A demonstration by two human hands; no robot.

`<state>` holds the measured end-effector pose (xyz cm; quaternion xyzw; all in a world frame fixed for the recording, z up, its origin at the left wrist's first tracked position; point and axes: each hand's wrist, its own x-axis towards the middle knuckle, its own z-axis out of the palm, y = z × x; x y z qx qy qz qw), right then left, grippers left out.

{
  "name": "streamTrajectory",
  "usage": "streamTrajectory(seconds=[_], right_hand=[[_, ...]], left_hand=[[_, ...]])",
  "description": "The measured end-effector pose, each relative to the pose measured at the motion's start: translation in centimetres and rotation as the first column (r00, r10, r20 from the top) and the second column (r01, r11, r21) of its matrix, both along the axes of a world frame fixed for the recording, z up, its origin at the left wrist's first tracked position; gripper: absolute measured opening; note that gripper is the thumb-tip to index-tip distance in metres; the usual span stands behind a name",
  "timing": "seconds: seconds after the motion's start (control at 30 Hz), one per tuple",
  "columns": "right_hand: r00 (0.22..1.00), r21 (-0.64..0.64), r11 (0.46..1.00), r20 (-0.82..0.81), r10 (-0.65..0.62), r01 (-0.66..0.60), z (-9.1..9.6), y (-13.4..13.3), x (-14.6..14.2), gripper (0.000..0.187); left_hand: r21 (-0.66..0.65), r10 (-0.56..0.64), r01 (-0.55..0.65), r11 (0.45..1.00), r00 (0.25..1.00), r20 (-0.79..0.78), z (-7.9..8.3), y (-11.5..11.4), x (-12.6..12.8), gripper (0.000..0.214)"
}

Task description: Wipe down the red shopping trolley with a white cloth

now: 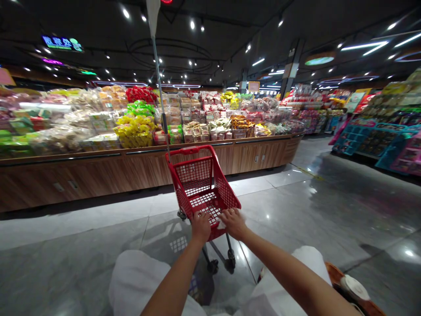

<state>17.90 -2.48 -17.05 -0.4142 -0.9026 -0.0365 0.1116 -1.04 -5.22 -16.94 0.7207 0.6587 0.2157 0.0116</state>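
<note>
In front of my knees stands a small red shopping cart with a plastic mesh basket and a tall pole at its far side. My left hand grips the near rim, its fingers curled over the edge. Just to the right, my right hand rests at the same rim, slightly blurred. A small white tissue shows under its fingers, pressed against the rim. Through the grid of the basket floor the ground is visible. My palms and thumbs are mostly hidden.
Beyond the cart runs a long wood-panelled display counter piled with packaged snacks. Blue and pink display racks stand at the right. Grey tiles cover the floor. A brown object with a white round top lies beside my right knee.
</note>
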Motion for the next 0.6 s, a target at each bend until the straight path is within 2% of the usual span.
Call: streamTrajectory(seconds=[0.1, 0.2, 0.33, 0.4, 0.47, 0.6], right_hand=[[0.994, 0.002, 0.996, -0.065, 0.087, -0.087, -0.1, -1.4, -1.7, 0.052], [0.985, -0.004, 0.986, -0.044, 0.166, -0.166, 0.5, -0.5, 0.3, 0.046], [0.993, -0.008, 0.994, 0.054, 0.106, -0.106, 1.3, 2.4, 4.3, 0.033], [0.994, -0.015, 0.997, 0.087, 0.071, -0.07, 1.2, 2.8, 4.6, 0.033], [0.994, -0.017, 0.999, 0.1, 0.053, -0.051, 0.8, 2.1, 3.1, 0.031], [0.99, -0.01, 0.993, 0.076, 0.119, -0.119, -0.2, -0.1, -2.1, 0.033]], left_hand=[[-0.005, -0.02, 0.02, 1.0, 1.0, -0.019, 0.0, -0.1, -0.6, 0.031], [-0.025, -0.056, 0.055, 0.998, 0.998, -0.021, 0.1, -0.3, -1.7, 0.032], [-0.026, -0.073, 0.073, 0.997, 0.997, -0.019, 0.3, -0.4, -1.9, 0.032], [-0.032, -0.063, 0.063, 0.998, 0.998, -0.019, 0.3, -0.2, -1.4, 0.033], [-0.039, -0.047, 0.046, 0.998, 0.999, -0.023, 0.3, 0.1, -0.8, 0.033], [-0.05, -0.03, 0.028, 0.998, 0.999, -0.035, 0.4, 0.1, -0.4, 0.032]])
